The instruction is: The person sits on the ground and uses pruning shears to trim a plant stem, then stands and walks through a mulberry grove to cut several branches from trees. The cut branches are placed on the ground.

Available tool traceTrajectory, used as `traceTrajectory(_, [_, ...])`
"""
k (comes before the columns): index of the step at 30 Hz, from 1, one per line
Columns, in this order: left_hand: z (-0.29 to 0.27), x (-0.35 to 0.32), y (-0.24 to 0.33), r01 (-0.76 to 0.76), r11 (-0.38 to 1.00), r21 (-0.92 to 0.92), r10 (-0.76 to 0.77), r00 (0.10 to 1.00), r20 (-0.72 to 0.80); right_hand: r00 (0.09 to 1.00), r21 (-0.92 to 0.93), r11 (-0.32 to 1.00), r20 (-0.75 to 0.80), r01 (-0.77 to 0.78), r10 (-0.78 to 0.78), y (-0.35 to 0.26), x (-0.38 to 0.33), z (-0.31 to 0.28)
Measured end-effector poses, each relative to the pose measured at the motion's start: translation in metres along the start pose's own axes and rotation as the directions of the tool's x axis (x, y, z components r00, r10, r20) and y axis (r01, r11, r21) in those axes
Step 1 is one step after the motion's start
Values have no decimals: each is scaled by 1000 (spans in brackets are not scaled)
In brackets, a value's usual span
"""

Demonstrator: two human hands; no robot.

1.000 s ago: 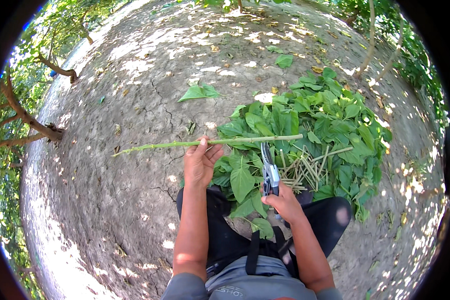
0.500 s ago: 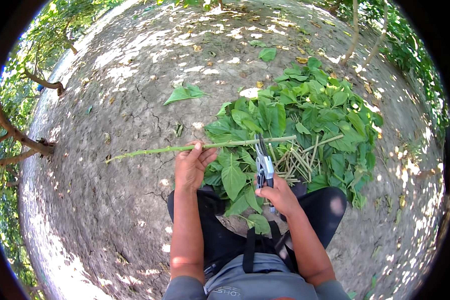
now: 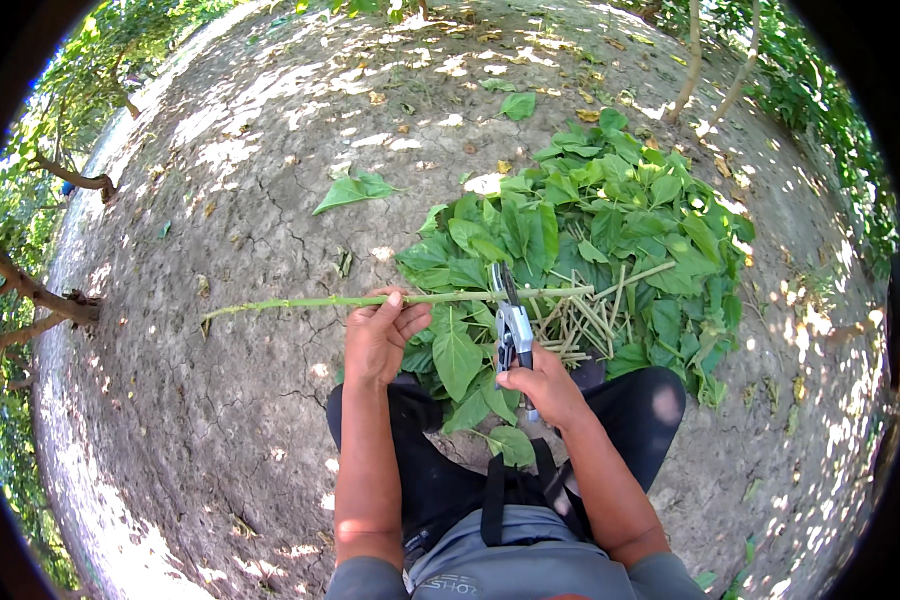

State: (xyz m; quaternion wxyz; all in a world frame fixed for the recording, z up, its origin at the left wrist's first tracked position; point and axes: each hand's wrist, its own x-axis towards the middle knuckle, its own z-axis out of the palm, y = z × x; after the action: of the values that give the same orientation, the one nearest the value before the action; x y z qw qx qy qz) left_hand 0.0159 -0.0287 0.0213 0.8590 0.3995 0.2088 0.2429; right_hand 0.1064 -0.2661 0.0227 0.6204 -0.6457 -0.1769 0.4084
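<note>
A long green stem (image 3: 310, 301), bare of leaves, lies level across the view, thin at its left tip and thicker at its right end. Fingers and thumb of my left hand (image 3: 382, 330) pinch it near the middle. My right hand (image 3: 548, 385) is wrapped round the handles of silver and black pruning shears (image 3: 513, 330). Their blades point away from me and cross the stem a little short of its thick right end. Under that end lie several short cut stem pieces (image 3: 600, 318), with a broad heap of green leaves (image 3: 620, 215) around and behind them.
Cracked dry ground (image 3: 220, 400) with sun flecks surrounds me. A loose leaf (image 3: 355, 190) lies beyond my left hand, and another leaf (image 3: 518, 106) farther off. Tree branches (image 3: 40, 290) reach in at the left; thin trunks (image 3: 690, 65) stand at the far right. My bent knees (image 3: 640, 405) flank the shears.
The shears have shifted left along the stem, so their blades now cross it farther from its right end. My left hand still pinches the stem at about the same place.
</note>
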Motion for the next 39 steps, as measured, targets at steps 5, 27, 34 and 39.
traceTrajectory(5, [-3, 0, -4, 11, 1000, -22, -11, 1000, -19, 1000, -73, 997, 8, -21, 22, 2, 3, 0])
traceTrajectory(27, [3, 1, -6, -3, 999, -53, 4, 1000, 15, 999, -90, 995, -7, -44, 44, -6, 1, 1])
traceTrajectory(34, [-5, -2, -7, 25, 998, -53, -22, 998, 62, 999, -38, 999, -23, -35, 34, -4, 5, 9])
traceTrajectory(39, [2, -1, -7, 64, 995, -83, -53, 991, 125, 996, 122, 993, -92, 4, 7, 16, 10, 9])
